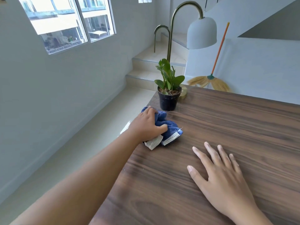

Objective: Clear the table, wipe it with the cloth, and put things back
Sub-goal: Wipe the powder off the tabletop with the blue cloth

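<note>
Left hand (146, 125) fingers clamping bunched cloth (168, 127) on surface (227, 120) — potted plant (168, 93) sitting just beyond fingers; right hand (222, 177) lying flat, fingers spread.

Dark wood-grain table (227, 124), smooth with a soft matt sheen. The blue cloth (168, 125) looks like nubbly terry, its pale hem woven flatter. Glossy black plastic pot (168, 101) holds waxy green leaves. The lamp (202, 33) pairs a polished brass-coloured metal arm with a matt white shade. Straw-like broom (215, 82) bristles look rough.
</note>
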Motion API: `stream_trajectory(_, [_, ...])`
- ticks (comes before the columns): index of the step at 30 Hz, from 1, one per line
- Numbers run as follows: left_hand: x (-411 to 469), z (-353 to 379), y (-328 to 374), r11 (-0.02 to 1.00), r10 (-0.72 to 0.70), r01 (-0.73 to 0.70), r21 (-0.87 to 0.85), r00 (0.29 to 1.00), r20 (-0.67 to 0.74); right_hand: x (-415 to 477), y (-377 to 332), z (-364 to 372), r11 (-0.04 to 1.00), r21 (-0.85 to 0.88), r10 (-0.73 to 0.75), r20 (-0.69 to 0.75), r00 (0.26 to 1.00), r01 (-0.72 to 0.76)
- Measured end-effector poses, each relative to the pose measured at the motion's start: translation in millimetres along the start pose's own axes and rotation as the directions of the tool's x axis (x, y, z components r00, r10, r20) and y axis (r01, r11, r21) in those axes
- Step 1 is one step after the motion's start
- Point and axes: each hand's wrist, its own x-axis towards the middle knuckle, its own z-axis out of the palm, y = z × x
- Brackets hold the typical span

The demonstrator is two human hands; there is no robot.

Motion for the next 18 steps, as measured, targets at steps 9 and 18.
stream_trajectory(9, [24,-13,3,0.996,0.010,-0.025,0.085,0.986,0.164,-2,0,-3,1.000,-0.003,-0.005,0.005,1.000,0.005])
stream_trajectory(18, [44,-20,3,1.000,-0.007,0.005,0.007,0.983,0.185,1,-1,-1,1.000,0.021,-0.001,-0.018,1.000,0.002])
